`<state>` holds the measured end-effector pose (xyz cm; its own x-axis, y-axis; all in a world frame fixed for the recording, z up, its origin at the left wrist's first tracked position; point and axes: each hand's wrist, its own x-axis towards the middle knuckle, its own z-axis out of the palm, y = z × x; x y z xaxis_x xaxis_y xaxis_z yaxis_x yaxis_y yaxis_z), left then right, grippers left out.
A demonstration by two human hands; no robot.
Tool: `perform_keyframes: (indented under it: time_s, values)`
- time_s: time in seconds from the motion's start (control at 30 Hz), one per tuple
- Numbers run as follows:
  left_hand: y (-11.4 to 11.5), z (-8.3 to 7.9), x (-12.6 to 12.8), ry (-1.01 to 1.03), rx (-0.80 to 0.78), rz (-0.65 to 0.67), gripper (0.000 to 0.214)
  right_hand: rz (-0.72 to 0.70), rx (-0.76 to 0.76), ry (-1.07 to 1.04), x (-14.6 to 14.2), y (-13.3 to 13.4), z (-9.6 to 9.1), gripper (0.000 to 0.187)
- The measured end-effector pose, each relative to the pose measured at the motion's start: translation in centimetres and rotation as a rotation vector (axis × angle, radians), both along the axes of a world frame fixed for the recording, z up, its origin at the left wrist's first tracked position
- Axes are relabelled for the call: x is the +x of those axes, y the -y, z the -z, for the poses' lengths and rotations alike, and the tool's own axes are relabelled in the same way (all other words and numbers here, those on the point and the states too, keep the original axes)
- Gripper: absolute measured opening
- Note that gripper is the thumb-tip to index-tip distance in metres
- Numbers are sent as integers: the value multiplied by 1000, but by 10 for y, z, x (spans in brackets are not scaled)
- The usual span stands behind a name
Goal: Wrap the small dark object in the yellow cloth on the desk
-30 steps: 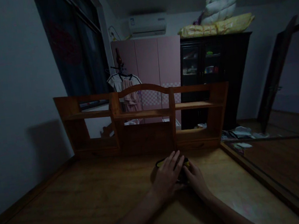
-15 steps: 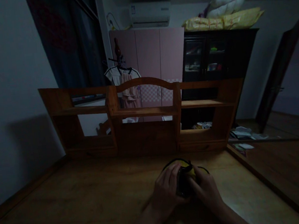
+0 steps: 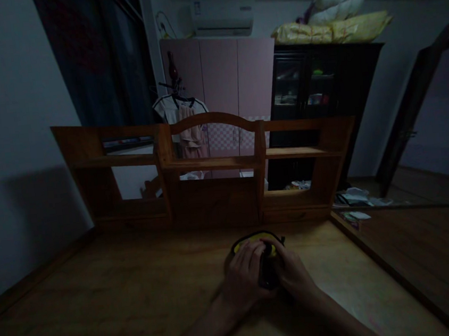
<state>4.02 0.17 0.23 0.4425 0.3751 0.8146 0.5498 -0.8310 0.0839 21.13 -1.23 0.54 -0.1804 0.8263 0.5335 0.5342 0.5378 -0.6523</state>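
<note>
My left hand [image 3: 242,274] is closed around the left side of a dark, shiny block-like object [image 3: 266,276] above the wooden desk. My right hand [image 3: 295,272] is closed at its right side, fingertips meeting near the top. Just beyond the fingers is a yellow, black-rimmed item [image 3: 261,235] that looks like a small pouch, with a short dark tab at its right end. Dim light and my fingers hide much of both things, and I cannot tell whether the dark object is inside the yellow item or in front of it.
A wooden shelf unit [image 3: 214,204] stands along the desk's [image 3: 141,294] far edge. A raised wooden strip [image 3: 383,263] borders the right side, and a white wall [image 3: 15,158] the left. Papers and bags [image 3: 358,196] lie beyond the right corner.
The yellow item has shifted left and shows less on the right. My right hand has moved left, its fingers closer to my left hand. The view has shifted slightly.
</note>
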Motion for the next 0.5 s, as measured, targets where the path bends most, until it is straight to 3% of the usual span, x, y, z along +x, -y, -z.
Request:
perform_keyframes:
  time_s: [0.3,0.5]
  values:
    - [2,-4,-2,-32,-62,55,75,102,7,162,4,0,3,29]
    - [1,-2,-3,-52,-26,68,77,265,138,400,12,-5,6,35]
